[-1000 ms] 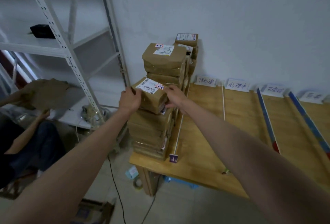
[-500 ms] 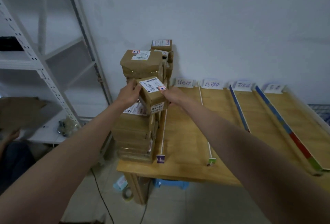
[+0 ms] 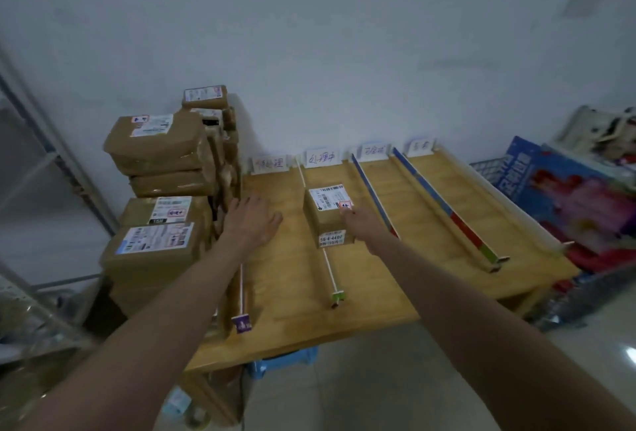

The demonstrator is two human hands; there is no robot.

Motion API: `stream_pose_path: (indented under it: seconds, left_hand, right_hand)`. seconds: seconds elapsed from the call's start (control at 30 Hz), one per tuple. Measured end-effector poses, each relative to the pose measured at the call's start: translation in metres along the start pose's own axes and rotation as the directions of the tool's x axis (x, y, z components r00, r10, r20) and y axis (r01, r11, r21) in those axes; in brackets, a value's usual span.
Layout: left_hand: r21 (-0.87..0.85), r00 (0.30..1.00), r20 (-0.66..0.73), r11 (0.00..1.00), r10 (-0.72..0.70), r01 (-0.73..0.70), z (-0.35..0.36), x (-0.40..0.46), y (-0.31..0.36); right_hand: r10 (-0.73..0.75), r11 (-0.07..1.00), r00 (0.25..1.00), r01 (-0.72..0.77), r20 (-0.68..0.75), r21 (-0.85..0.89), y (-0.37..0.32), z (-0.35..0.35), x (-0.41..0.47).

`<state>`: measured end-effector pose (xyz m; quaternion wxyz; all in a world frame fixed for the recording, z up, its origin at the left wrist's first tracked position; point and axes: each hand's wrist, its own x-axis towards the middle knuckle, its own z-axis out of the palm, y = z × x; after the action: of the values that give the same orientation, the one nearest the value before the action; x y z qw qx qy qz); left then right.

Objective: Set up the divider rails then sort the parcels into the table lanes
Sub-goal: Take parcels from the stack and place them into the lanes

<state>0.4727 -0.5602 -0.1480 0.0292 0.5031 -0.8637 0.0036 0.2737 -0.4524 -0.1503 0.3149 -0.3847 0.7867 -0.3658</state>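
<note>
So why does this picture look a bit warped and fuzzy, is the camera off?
Head view: a wide-angle lens stretches both forearms and bows the shelf frame at the left edge. Light is dim and flat, with soft shadows. Motion blur softens the lane signs and parcel, though 56-4-4402 reads on its front label. A glare patch shines on the floor.

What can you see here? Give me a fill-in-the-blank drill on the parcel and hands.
1. The right hand holds one ____ over the table.
2. The left hand is open and holds ____.
3. The stack stands at the table's ____ end.
4. Paper signs stand along the ____ behind the table.

Missing words: parcel; nothing; left; wall
</note>
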Motion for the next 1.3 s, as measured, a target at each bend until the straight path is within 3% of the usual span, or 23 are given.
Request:
stream_pose_path:
  seconds: [0.27,0.53,0.87,1.3]
  left_hand:
    - [-0.010,0.992,0.040,0.993,0.116,-0.116,0.028,0.030,0.125]
    - [-0.098,0.987,0.035,0.983,0.157,-0.153,0.046,0.073,0.248]
    - [-0.101,0.974,0.071,0.973,0.216,-0.209,0.067,0.141,0.355]
    - [-0.139,0.970,0.100,0.968,0.222,-0.207,0.111,0.308,0.438]
  right_hand:
    - [0.137,0.990,0.979,-0.137,-0.148,0.004,0.091,-0.103,0.012]
    - [0.151,0.986,0.949,-0.166,-0.276,-0.033,0.158,-0.218,0.048]
    - [0.190,0.980,0.939,-0.197,-0.287,0.005,0.217,-0.300,0.106]
    - [0.234,0.971,0.929,-0.237,-0.287,0.025,0.246,-0.369,0.262]
